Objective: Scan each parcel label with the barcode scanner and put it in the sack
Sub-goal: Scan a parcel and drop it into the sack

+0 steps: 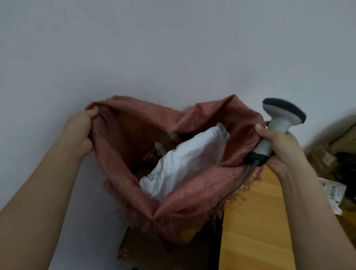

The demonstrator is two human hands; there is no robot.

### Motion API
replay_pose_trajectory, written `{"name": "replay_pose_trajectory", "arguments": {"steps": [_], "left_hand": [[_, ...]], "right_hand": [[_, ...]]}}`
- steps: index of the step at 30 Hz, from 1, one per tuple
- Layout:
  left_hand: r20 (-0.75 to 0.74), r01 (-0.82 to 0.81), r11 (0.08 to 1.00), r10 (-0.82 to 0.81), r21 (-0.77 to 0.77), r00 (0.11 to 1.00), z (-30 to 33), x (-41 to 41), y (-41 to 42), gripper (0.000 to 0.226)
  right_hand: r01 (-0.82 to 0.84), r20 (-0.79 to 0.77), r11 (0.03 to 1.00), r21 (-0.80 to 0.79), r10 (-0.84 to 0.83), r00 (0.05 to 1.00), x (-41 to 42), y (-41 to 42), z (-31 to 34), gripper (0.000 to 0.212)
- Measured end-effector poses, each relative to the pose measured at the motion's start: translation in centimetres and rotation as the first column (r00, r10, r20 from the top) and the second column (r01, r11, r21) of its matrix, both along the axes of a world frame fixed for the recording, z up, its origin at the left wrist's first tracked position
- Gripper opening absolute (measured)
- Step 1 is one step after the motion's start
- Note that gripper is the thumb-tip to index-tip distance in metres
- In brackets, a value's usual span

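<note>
The sack [130, 140], a reddish woven bag with frayed edges, hangs open between both hands beside the wooden table [255, 224]. Its cloth looks soft and limp, so it likely needs holding at the rim on two sides to stay open. Inside lies a white parcel [183, 162], a crumpled poly mailer, probably light and slippery (best taken by a bunched fold). More parcels [340, 150] sit on the table at right. The left hand [80, 128] pinches the sack's rim with curled fingers. The right hand [281, 150] wraps the handle of the barcode scanner [279, 123] and appears to pin the opposite rim.
</note>
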State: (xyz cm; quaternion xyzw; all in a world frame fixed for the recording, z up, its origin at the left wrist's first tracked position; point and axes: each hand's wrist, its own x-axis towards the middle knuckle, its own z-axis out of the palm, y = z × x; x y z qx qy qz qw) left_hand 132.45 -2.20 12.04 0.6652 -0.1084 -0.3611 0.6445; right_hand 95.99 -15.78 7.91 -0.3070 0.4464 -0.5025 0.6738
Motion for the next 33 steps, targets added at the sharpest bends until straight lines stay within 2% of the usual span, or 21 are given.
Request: {"name": "replay_pose_trajectory", "arguments": {"steps": [2,4,7,9,11,12,15,17,18,19,20,21,22,23,24,26,28,29,31,33], "left_hand": [[0.026,0.031,0.990,-0.035,0.139,0.999,-1.3,-1.0,-0.3,0.020],[0.065,-0.060,0.994,0.054,0.088,0.996,-1.4,-1.1,-0.5,0.023],[0.105,-0.208,0.968,0.224,-0.141,0.969,-0.2,0.0,-0.5,0.015],[0.024,-0.288,0.924,0.303,-0.251,0.953,0.4,0.9,-0.2,0.034],[-0.006,-0.334,0.900,0.347,-0.281,0.938,0.0,0.8,0.0,0.050],[0.005,-0.335,0.914,0.346,-0.228,0.938,-0.8,0.5,-0.2,0.050],[0.079,-0.307,0.950,0.303,0.050,0.950,-3.7,-0.5,-1.2,0.022],[0.172,-0.289,0.947,0.265,0.137,0.949,-5.6,-1.0,-2.1,0.040],[0.323,-0.290,0.931,0.211,0.220,0.923,-6.3,-1.6,-2.4,0.053],[0.540,-0.307,0.894,0.090,0.327,0.837,-7.0,-2.4,-2.6,0.064],[0.754,-0.348,0.858,-0.068,0.379,0.654,-7.6,-3.4,-2.7,0.070],[0.892,-0.350,0.864,-0.213,0.362,0.398,-8.2,-4.5,-2.9,0.068],[0.939,-0.272,0.901,-0.302,0.337,0.162,-8.9,-5.5,-3.3,0.061],[0.929,-0.125,0.921,-0.369,0.369,0.025,-9.6,-6.3,-3.8,0.048],[0.881,0.052,0.879,-0.474,0.474,-0.007,-10.5,-7.0,-4.4,0.034],[0.645,0.301,0.619,-0.764,0.726,0.015,-13.0,-8.0,-5.1,0.016],[0.378,0.343,0.372,-0.924,0.862,0.052,-15.9,-8.4,-5.5,0.013],[0.284,0.326,0.294,-0.956,0.899,0.078,-17.3,-8.4,-5.6,0.015],[0.191,0.288,0.227,-0.970,0.930,0.147,-19.6,-8.1,-5.6,0.021],[0.163,0.316,0.253,-0.945,0.914,0.284,-21.1,-7.3,-6.1,0.025]], "right_hand": [[-0.033,-0.053,0.989,0.147,0.041,0.998,0.3,1.0,-1.6,0.024],[-0.052,-0.044,0.977,0.206,0.062,0.997,0.2,1.5,-2.5,0.024],[-0.016,0.006,0.996,0.084,0.016,1.000,-1.2,1.2,-2.3,0.034],[0.016,0.087,0.999,-0.038,-0.013,0.996,-2.5,1.1,-2.0,0.043],[0.016,0.136,0.998,-0.057,-0.008,0.991,-3.4,1.5,-2.4,0.044],[0.020,0.103,1.000,-0.015,-0.018,0.994,-3.4,1.8,-2.8,0.044],[0.073,-0.050,0.984,0.163,-0.066,0.997,-3.1,2.5,-4.4,0.044],[0.104,-0.059,0.975,0.196,-0.094,0.994,-3.1,2.8,-5.2,0.042],[0.118,-0.064,0.976,0.185,-0.108,0.992,-3.1,2.8,-5.5,0.040],[0.135,-0.068,0.976,0.169,-0.125,0.990,-3.2,2.9,-5.6,0.038],[0.153,-0.068,0.976,0.158,-0.143,0.987,-3.3,2.9,-5.8,0.036],[0.165,-0.059,0.975,0.152,-0.158,0.986,-3.4,3.0,-5.9,0.036],[0.170,-0.045,0.974,0.149,-0.165,0.985,-3.4,3.0,-6.1,0.037],[0.174,-0.034,0.973,0.151,-0.171,0.985,-3.5,3.0,-6.2,0.039],[0.179,-0.029,0.972,0.153,-0.177,0.984,-3.7,3.1,-6.4,0.040],[0.191,-0.045,0.970,0.152,-0.186,0.982,-4.2,3.2,-6.9,0.040],[0.199,-0.069,0.968,0.150,-0.191,0.979,-5.1,3.3,-7.5,0.037],[0.203,-0.078,0.967,0.153,-0.193,0.978,-5.6,3.4,-7.7,0.035],[0.210,-0.093,0.964,0.164,-0.197,0.976,-6.6,3.6,-8.5,0.037],[0.214,-0.121,0.959,0.184,-0.194,0.974,-7.7,4.0,-9.5,0.042]]}}
